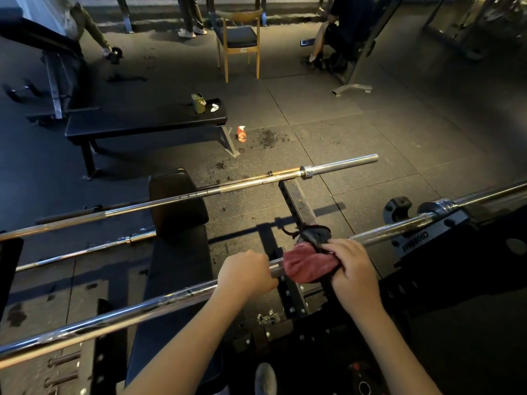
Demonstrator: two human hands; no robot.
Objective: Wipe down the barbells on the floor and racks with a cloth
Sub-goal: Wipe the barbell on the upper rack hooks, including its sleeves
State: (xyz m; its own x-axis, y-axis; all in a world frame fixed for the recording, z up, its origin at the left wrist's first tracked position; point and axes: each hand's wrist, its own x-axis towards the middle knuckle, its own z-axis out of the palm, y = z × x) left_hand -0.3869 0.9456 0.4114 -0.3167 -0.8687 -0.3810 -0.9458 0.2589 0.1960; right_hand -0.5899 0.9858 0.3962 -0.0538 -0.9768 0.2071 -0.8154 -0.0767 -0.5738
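**Cloth (309,266) on the barbell (128,312)**

Gripping the barbell with the left hand (245,276), fingers curled right over it. Clutching the red cloth in the right hand (353,270), bunched round that same bar, just beside the left. Lying across the rack (427,242) on the right. Second barbell (199,192) beyond, bottle (241,134) on the floor (356,132).

1. The racked barbell (128,312) is seen as glossy, polished metal, roughened by knurling beside the cloth.
2. The cloth (309,265) is shown as soft, matt red fabric.
3. The rack (427,246) is formed of black painted metal.
4. The floor (370,132) is laid with matt, speckled, rubber-like tiles.
5. The chair (239,15) is framed in smooth pale wood.
6. The flat bench (142,125) is padded in smooth black covering, faintly sheened.
7. The spray bottle (241,134) is made of orange plastic.
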